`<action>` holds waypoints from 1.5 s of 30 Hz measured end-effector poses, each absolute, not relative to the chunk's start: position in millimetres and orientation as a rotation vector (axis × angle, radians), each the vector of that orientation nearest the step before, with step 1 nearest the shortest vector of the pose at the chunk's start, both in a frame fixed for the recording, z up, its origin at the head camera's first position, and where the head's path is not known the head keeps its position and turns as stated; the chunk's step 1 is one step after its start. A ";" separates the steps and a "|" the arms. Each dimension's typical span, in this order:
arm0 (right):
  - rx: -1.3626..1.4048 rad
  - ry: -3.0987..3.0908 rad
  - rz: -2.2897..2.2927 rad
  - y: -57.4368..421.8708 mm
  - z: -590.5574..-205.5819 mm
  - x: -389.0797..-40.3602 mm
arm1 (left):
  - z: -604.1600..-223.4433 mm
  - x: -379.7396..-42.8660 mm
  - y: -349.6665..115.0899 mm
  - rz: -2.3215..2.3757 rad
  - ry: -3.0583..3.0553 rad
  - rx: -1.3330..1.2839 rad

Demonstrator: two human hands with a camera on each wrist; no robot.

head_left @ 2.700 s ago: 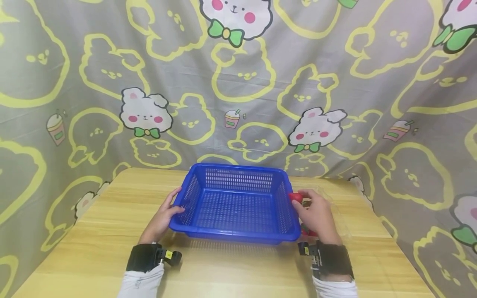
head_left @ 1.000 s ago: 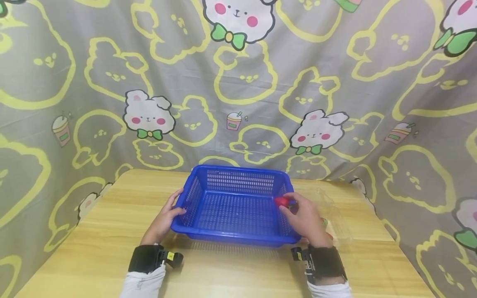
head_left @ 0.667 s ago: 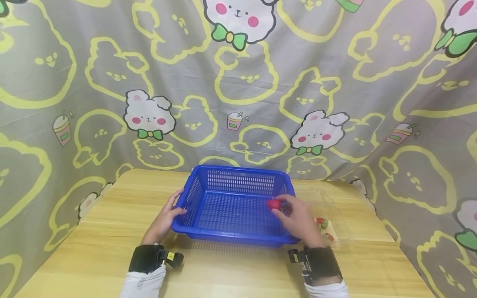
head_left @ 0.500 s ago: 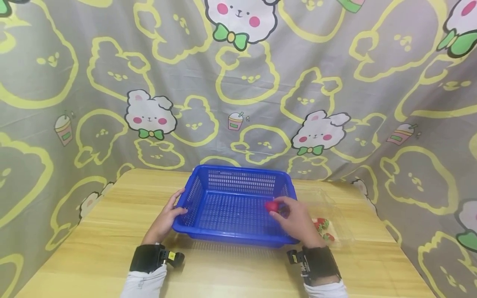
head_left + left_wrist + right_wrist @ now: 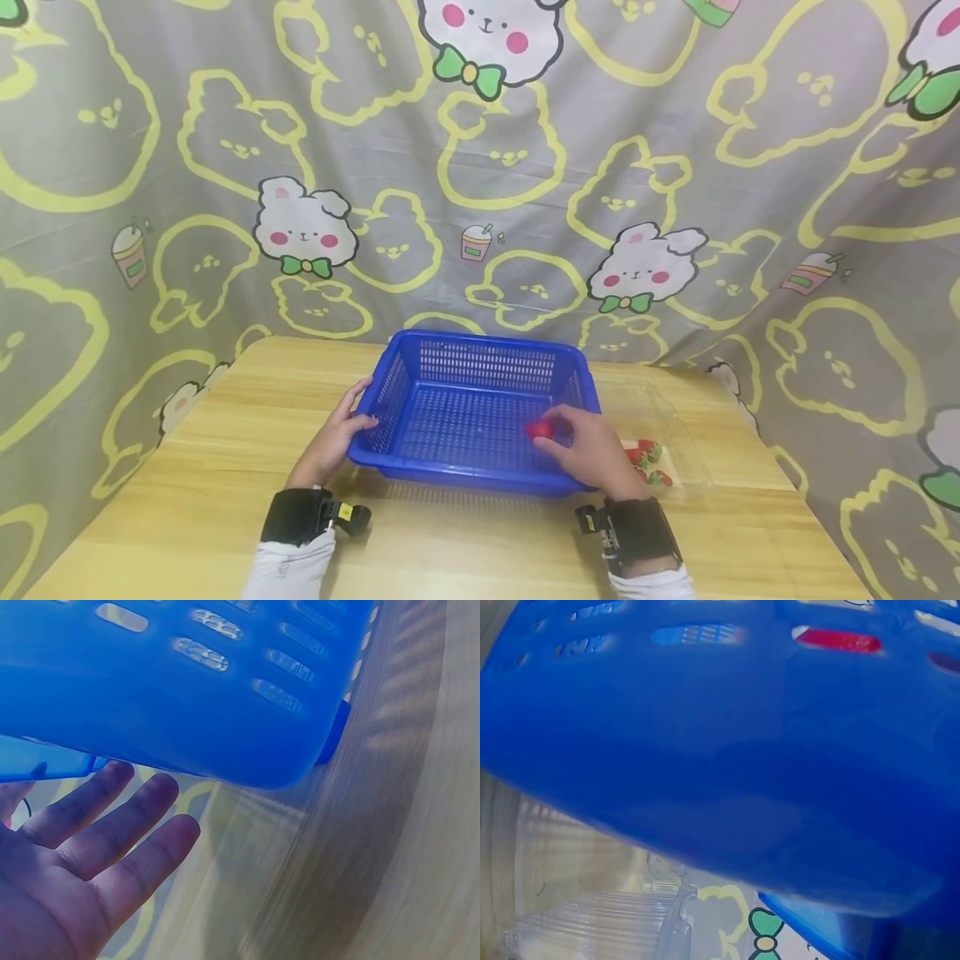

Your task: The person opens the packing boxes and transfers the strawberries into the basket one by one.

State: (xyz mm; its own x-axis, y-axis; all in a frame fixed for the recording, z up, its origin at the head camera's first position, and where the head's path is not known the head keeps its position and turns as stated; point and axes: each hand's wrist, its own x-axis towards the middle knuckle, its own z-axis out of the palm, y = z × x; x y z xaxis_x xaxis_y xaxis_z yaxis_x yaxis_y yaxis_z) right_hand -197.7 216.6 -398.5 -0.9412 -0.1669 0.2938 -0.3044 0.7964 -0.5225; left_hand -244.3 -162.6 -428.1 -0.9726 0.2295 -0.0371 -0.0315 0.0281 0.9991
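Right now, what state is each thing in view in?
Blue perforated plastic basket: upright on the pale wooden table.
Held red strawberry: pinched by the right hand inside the basket.
Clear plastic container: right of the basket, lid state unclear.
Red strawberries with green leaves: lying in the container.
Left hand: at the basket's left rim, fingers extended.
Grey cartoon-print cloth: hanging, creased.

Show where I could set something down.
The table is bare left of the left hand and between the sleeves. Crowded: the right end of the blue basket, where the right hand holds a strawberry, and outside it, with clear packaging and other strawberries.
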 end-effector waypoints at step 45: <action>0.592 -2.781 0.652 218.5 -394.6 -199.1 | -426.0 -244.4 -162.6 2.022 2.131 0.220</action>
State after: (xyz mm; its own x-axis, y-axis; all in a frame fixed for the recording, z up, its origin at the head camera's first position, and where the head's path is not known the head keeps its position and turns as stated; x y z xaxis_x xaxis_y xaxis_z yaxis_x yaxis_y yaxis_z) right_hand -199.1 218.5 -394.6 -0.8937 -0.3322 0.3016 -0.4316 0.8201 -0.3757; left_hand -244.4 -162.6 -426.0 -0.9698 0.2406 -0.0394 -0.0268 0.0554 0.9981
